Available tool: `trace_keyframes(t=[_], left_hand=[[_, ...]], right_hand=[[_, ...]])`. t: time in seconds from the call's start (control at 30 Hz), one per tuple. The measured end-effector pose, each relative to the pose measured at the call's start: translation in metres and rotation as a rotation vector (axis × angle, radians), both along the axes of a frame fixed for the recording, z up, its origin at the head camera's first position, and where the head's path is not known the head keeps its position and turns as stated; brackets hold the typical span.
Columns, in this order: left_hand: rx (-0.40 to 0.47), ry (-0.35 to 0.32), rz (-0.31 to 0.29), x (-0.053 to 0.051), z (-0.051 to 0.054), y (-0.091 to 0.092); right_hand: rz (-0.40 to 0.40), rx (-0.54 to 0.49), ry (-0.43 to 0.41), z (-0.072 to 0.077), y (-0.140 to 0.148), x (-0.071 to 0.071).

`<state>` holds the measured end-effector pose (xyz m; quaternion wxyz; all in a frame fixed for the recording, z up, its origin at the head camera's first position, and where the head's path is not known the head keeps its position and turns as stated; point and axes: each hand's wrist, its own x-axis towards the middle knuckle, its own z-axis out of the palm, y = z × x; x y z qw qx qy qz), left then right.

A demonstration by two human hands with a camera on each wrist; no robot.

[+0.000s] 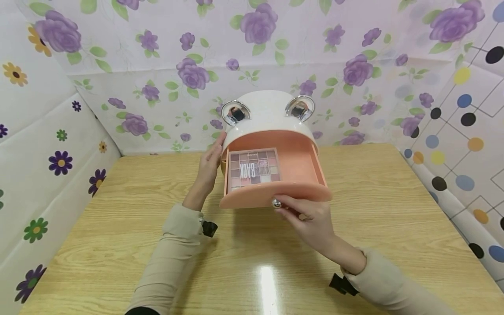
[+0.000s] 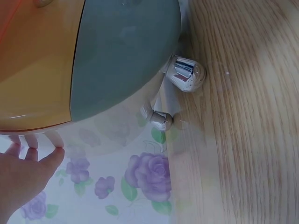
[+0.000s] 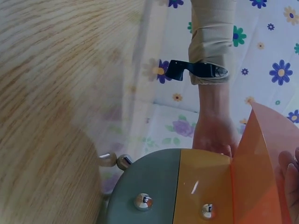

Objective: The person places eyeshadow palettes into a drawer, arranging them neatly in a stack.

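A round white storage box (image 1: 267,107) with two shiny silver, eye-like ovals on top stands at the table's back. Its peach drawer (image 1: 252,197) is pulled out towards me. Inside, on the left, lies a makeup palette (image 1: 253,168) with a clear printed lid. My right hand (image 1: 313,218) pinches the drawer's round silver knob (image 1: 277,203) between thumb and fingers. With extended fingers, my left hand (image 1: 208,168) rests against the box's left side. Below the peach drawer, the right wrist view shows a closed yellow drawer (image 3: 198,182) and a closed green drawer (image 3: 152,172).
Silver feet (image 2: 186,73) hold the box up on the wood-grain table (image 1: 393,227). Behind it hangs a sheet with purple flowers (image 1: 257,24). More patterned sheets, flowered (image 1: 61,163) and dotted (image 1: 464,183), enclose the left and right sides.
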<state>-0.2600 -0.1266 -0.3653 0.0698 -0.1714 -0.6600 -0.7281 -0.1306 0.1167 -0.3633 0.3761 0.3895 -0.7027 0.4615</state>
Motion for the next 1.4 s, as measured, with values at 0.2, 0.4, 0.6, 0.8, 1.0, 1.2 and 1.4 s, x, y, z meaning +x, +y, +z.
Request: trace_keyframes(t=[0.2, 0.4, 0.6, 0.8, 1.0, 1.2, 1.4], left_hand=[[0.019, 0.013, -0.001, 0.001, 0.001, 0.0], [0.018, 0.006, -0.007, 0.002, 0.002, 0.001], [0.021, -0.006, -0.031, 0.002, 0.002, 0.0], [0.008, 0.004, -0.04, 0.005, 0.004, 0.0], [0.008, 0.02, -0.04, 0.0, -0.003, -0.002], [0.011, -0.004, -0.04, 0.003, 0.001, -0.001], [-0.028, -0.004, -0.045, 0.016, 0.015, 0.002]], right_hand=[[-0.009, -0.027, 0.017, 0.003, -0.001, -0.006], [-0.024, -0.035, 0.02, 0.006, -0.003, -0.012], [-0.035, -0.036, -0.004, 0.009, -0.004, -0.018], [-0.051, -0.031, -0.036, 0.011, -0.005, -0.026], [-0.047, -0.027, -0.075, 0.014, -0.007, -0.031], [-0.082, -0.012, -0.068, 0.015, -0.009, -0.041], [-0.102, -0.007, -0.051, 0.017, -0.011, -0.052]])
